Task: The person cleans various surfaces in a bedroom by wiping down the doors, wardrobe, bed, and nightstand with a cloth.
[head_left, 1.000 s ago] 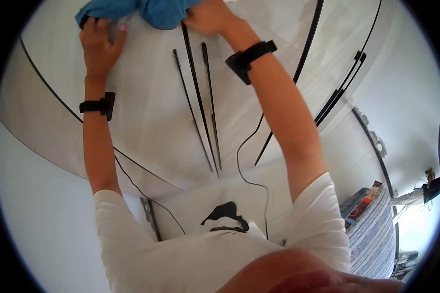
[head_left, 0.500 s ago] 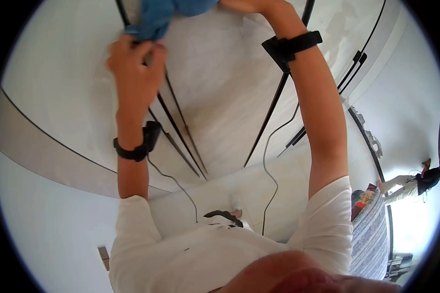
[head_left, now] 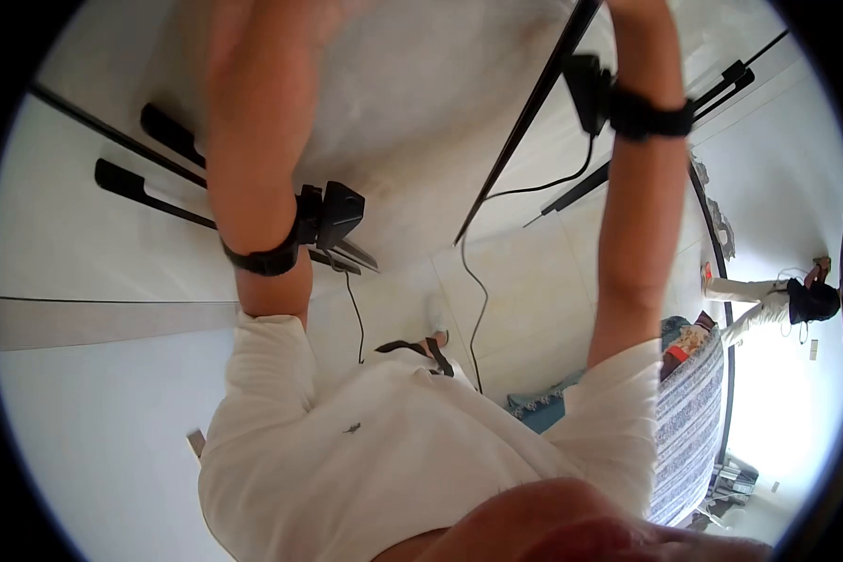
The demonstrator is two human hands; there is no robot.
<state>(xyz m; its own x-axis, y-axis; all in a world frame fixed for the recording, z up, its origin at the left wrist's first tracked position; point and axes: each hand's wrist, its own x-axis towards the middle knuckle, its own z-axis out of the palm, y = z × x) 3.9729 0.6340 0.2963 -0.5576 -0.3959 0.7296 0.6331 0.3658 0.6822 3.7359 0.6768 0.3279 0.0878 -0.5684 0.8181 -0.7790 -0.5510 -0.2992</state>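
My left hand (head_left: 286, 17) is smeared by motion at the top edge, in front of a pale, glossy cabinet door (head_left: 412, 122); its fingers cannot be made out. My right hand (head_left: 635, 7) is mostly cut off by the top edge, near a black vertical door strip (head_left: 534, 108), and what it holds is hidden. No blue cloth shows in this view. Each wrist wears a black strapped device (head_left: 342, 214). Long black handles (head_left: 122, 178) sit on the doors at the left, partly behind my left forearm.
Thin cables hang from the wrist devices toward the tiled floor (head_left: 525, 281). A striped grey-and-white covered bed or sofa (head_left: 688, 440) stands at the lower right, with folded items on it. Another person (head_left: 768, 300) is at the far right.
The view has shifted along the doors. Both hands have moved up toward the top edge and are now mostly cut off or blurred. The blue cloth has left the view.
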